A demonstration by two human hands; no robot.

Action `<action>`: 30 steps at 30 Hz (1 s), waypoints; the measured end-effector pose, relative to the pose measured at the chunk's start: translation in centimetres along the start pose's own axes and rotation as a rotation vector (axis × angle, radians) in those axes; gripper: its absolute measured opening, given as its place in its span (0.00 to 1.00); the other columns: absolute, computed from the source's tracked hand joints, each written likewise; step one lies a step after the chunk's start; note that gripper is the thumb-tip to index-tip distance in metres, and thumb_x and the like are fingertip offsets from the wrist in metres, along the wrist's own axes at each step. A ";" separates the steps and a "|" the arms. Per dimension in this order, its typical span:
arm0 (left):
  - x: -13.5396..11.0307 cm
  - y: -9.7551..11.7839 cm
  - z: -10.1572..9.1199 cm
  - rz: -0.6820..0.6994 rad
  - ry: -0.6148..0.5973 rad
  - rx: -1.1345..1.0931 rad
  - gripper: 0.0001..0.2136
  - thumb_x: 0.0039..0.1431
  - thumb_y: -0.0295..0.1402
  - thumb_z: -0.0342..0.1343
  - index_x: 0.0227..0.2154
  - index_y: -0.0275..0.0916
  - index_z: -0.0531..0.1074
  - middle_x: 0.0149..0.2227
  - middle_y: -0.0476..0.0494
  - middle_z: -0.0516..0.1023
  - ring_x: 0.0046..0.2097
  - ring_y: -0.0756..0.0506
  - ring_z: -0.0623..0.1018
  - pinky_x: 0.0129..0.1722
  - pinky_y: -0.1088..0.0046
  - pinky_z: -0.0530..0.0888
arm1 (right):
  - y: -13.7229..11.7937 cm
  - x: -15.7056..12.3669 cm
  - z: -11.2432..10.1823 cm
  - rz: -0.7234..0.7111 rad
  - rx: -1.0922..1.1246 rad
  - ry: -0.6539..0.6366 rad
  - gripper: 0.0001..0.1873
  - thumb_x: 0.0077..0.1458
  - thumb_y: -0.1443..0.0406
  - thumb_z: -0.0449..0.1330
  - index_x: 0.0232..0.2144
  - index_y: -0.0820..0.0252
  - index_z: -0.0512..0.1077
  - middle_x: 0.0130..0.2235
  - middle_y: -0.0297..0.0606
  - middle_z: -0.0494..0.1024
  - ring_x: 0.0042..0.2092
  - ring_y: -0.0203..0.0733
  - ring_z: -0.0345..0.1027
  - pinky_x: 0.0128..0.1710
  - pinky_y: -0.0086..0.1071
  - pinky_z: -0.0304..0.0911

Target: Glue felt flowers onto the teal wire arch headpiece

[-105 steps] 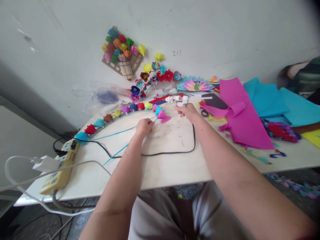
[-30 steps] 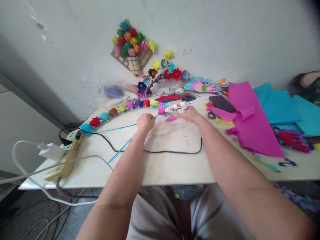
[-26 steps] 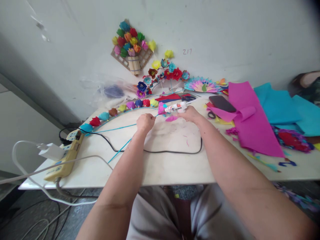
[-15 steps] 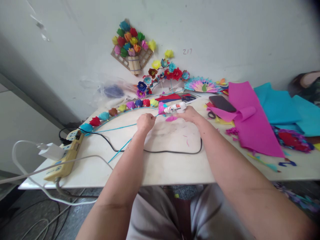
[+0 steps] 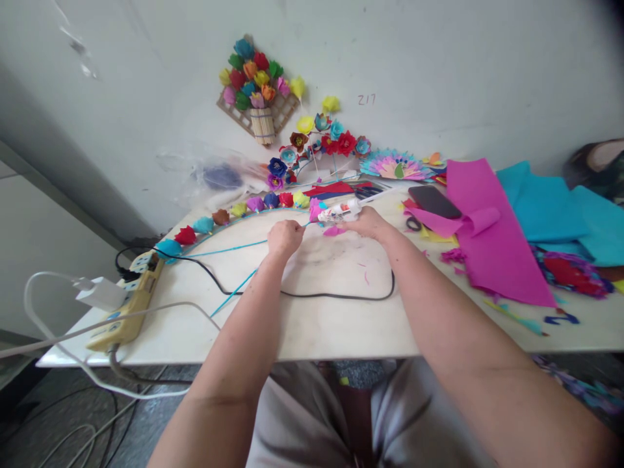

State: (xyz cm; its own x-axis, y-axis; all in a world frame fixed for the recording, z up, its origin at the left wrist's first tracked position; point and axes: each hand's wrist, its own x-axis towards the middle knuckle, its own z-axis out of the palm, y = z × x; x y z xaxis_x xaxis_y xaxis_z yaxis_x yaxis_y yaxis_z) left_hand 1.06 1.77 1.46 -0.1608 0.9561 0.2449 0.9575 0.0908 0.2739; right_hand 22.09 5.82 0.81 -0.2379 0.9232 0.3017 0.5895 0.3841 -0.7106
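Note:
In the head view my left hand (image 5: 285,239) pinches a thin blue stem (image 5: 229,248), which runs out on both sides of the fist. At the stem's right end sits a pink paper flower (image 5: 315,208). My right hand (image 5: 366,224) is closed around a white glue gun (image 5: 341,211), its nozzle turned left towards the pink flower; whether they touch I cannot make out. A small pink paper petal (image 5: 334,231) lies just below the gun. Beyond my left hand, several coloured paper flowers (image 5: 221,217) line a curved blue stem on the table (image 5: 331,331).
A yellow power strip (image 5: 127,312) with a white charger (image 5: 101,294) stands at left. The black cord (image 5: 336,296) loops across the table. To the right lie a phone (image 5: 433,201), pink paper (image 5: 497,247) and blue paper (image 5: 541,201). Finished-looking paper flowers (image 5: 346,143) stand by the wall.
Hardly anything differs. Both hands keep their places and grips, and the whole view has shifted very slightly.

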 end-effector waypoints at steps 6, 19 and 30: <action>0.0 0.0 -0.1 -0.011 -0.008 -0.008 0.13 0.51 0.41 0.46 0.30 0.43 0.74 0.27 0.45 0.76 0.34 0.48 0.72 0.33 0.75 0.65 | 0.5 0.2 -0.4 0.036 0.025 0.023 0.18 0.35 0.59 0.62 0.31 0.64 0.73 0.28 0.39 0.74 0.33 0.40 0.68 0.34 0.31 0.63; -0.1 0.1 -0.1 -0.015 -0.019 -0.023 0.14 0.51 0.41 0.46 0.31 0.43 0.74 0.27 0.44 0.76 0.34 0.48 0.72 0.34 0.75 0.65 | 0.3 0.1 -0.1 0.018 0.026 0.014 0.20 0.36 0.59 0.61 0.33 0.64 0.73 0.28 0.37 0.74 0.31 0.39 0.67 0.30 0.29 0.63; -0.1 0.1 -0.2 -0.004 -0.006 -0.024 0.14 0.51 0.42 0.46 0.29 0.42 0.75 0.27 0.44 0.76 0.34 0.48 0.72 0.33 0.75 0.65 | 0.8 0.4 -0.2 0.038 -0.029 0.057 0.22 0.35 0.56 0.61 0.35 0.62 0.73 0.31 0.38 0.74 0.34 0.41 0.67 0.33 0.31 0.63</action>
State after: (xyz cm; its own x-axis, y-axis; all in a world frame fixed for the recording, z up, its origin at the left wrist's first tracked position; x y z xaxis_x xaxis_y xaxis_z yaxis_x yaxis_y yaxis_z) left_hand 1.14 1.61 1.60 -0.1632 0.9573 0.2385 0.9508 0.0881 0.2971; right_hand 22.61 6.46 0.50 -0.1713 0.9350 0.3107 0.6197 0.3474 -0.7037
